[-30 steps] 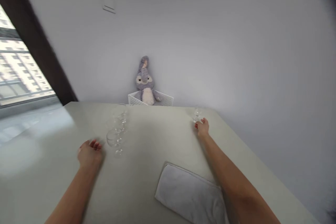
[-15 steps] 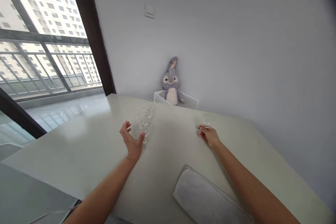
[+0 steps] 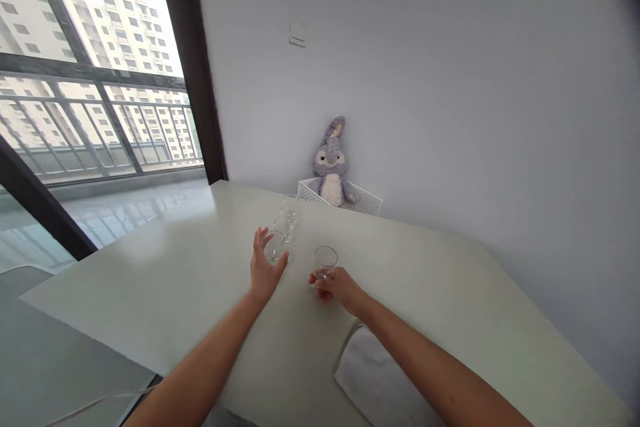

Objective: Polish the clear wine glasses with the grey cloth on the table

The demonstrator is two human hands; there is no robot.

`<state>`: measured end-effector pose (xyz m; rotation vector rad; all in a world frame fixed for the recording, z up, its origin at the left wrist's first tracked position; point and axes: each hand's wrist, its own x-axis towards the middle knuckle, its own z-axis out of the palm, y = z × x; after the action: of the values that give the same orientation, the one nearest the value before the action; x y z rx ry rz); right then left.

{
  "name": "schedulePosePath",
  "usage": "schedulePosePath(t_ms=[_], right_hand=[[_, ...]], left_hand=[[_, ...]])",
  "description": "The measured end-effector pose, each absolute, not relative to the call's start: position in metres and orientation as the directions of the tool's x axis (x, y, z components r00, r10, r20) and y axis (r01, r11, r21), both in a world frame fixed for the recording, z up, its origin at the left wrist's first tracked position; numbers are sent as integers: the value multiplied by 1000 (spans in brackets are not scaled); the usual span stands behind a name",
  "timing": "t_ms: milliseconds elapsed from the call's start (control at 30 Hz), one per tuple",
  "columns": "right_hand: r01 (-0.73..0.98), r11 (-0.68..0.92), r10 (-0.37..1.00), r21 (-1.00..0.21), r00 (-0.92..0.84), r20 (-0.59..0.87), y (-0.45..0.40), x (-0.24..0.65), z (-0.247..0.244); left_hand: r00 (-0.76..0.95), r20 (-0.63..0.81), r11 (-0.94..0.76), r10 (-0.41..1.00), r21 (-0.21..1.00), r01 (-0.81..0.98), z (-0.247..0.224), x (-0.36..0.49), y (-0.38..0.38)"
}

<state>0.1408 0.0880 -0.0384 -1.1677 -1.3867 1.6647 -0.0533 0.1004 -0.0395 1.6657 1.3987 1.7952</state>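
Several clear stemmed glasses stand in a row on the pale table [image 3: 200, 267]. Around the bowl of the nearest row glass [image 3: 274, 248], my left hand [image 3: 265, 270] curves with thumb and fingers apart; whether it touches the glass I cannot tell. Behind it are more glasses [image 3: 289, 208]. My right hand [image 3: 336, 285] grips another clear glass [image 3: 326, 257] low at its stem, with the bowl upright above the fingers. That glass is a little to the right of the row.
A folded grey cloth [image 3: 380, 380] lies near the front edge, under my right forearm. At the back, a plush rabbit [image 3: 331, 167] sits in a white perforated basket [image 3: 367, 201] by the wall. A window is on the left, and a cable runs at the lower left.
My right hand has moved left with its glass, from the right side of the table towards the row. My left hand has come closer around the nearest row glass. The view has shifted slightly.
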Motion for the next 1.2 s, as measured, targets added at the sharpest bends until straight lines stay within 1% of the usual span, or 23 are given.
schedulePosePath(t_ms=[100, 167, 233, 333, 433, 533, 600, 667, 767, 833, 867, 967, 1067, 1167, 1200], right_hand=[[47, -202, 879, -978, -432, -202, 76, 122, -36], [40, -205, 868, -978, -454, -201, 70, 107, -38], [37, -211, 854, -977, -479, -202, 67, 91, -42], [34, -210, 838, -977, -508, -198, 67, 70, -45], [97, -159, 857, -982, -481, -187, 65, 67, -37], [230, -27, 906, -973, -406, -121, 54, 96, -17], [360, 98, 927, -928, -373, -47, 37, 131, -4], [505, 240, 932, -829, -358, 52, 11, 172, 3], [608, 371, 903, -701, -411, 121, -37, 228, 2], [654, 398, 891, -644, -443, 101, -69, 253, -6], [669, 406, 883, -622, -464, 78, -82, 260, -11], [683, 444, 841, -580, -540, 8, -106, 266, -24], [683, 492, 813, -539, -582, 5, -95, 253, -32], [696, 539, 799, -474, -600, 27, -44, 236, -38], [723, 527, 819, -446, -572, 41, -19, 232, -41]], left_hand=[[-272, 606, -502, 747, 783, 368, -36, -57, 100], [-307, 618, -531, 724, 783, 324, -33, -60, 100], [-383, 609, -560, 694, 792, 244, -29, -64, 102], [-522, 534, -557, 665, 820, 129, -24, -73, 105], [-622, 464, -527, 630, 845, 97, -23, -83, 109], [-679, 445, -511, 584, 851, 119, -22, -92, 113], [-709, 438, -500, 553, 855, 138, -19, -96, 115], [-745, 426, -498, 514, 855, 145, -13, -99, 115], [-804, 367, -536, 468, 841, 72, -2, -103, 108], [-823, 281, -549, 493, 835, -43, 5, -102, 93], [-816, 230, -539, 529, 834, -114, 6, -100, 83], [-745, 71, -423, 663, 857, -295, 4, -88, 45], [-740, -22, -325, 672, 890, -321, -7, -73, 11], [-724, -128, -220, 678, 904, -366, -26, -68, -4], [-714, -166, -160, 680, 917, -365, -34, -70, -5]])
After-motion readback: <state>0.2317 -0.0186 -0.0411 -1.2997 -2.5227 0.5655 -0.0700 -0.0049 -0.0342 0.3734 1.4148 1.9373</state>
